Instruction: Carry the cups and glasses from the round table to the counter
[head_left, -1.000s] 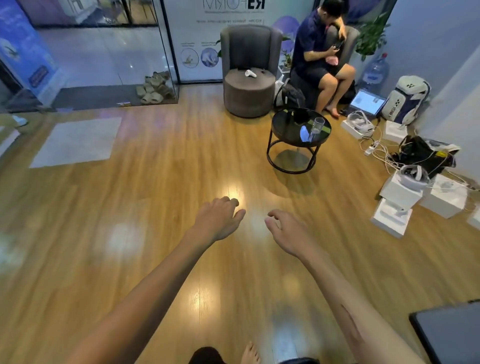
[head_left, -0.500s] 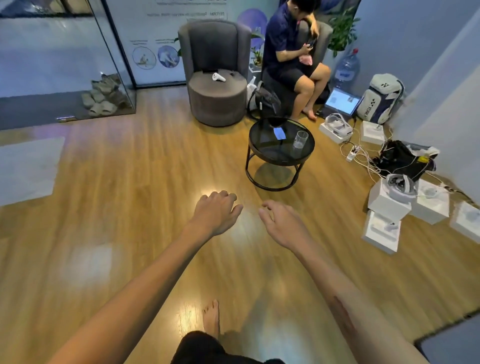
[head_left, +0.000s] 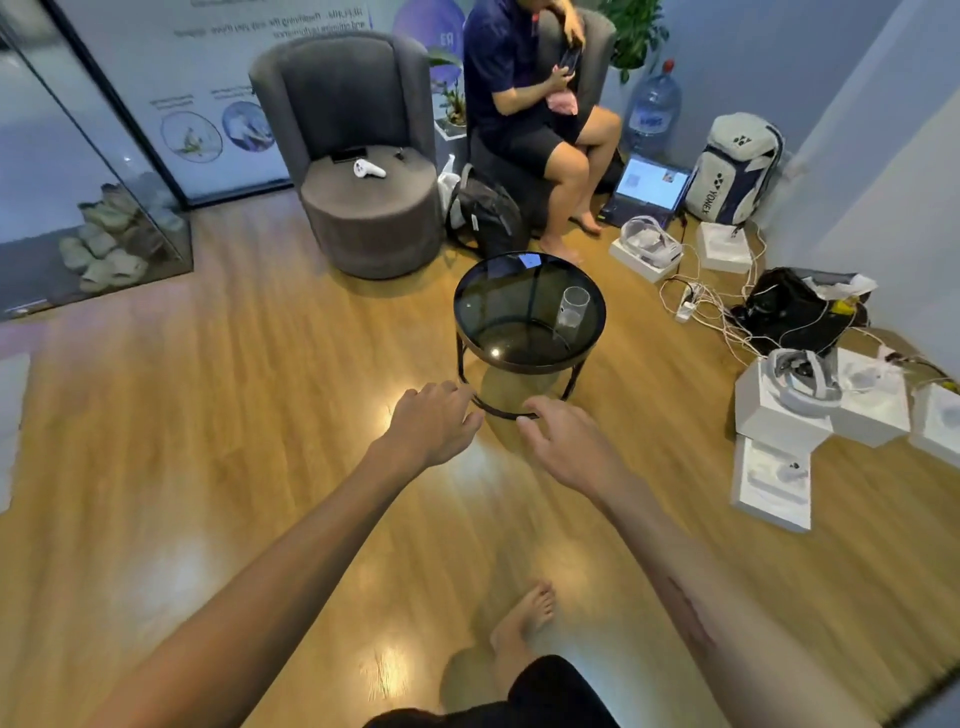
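Both arms reach forward, left hand and right hand with fingers loosely apart and empty, toward a clear glass upright near the right rim of the round bench; a hasty grasp could topple it.

Bare wooden floor leads to the round table; glass stands alone.

Glossy wooden floor catching ceiling light, grey armchair against the wall, glass partition on the left.
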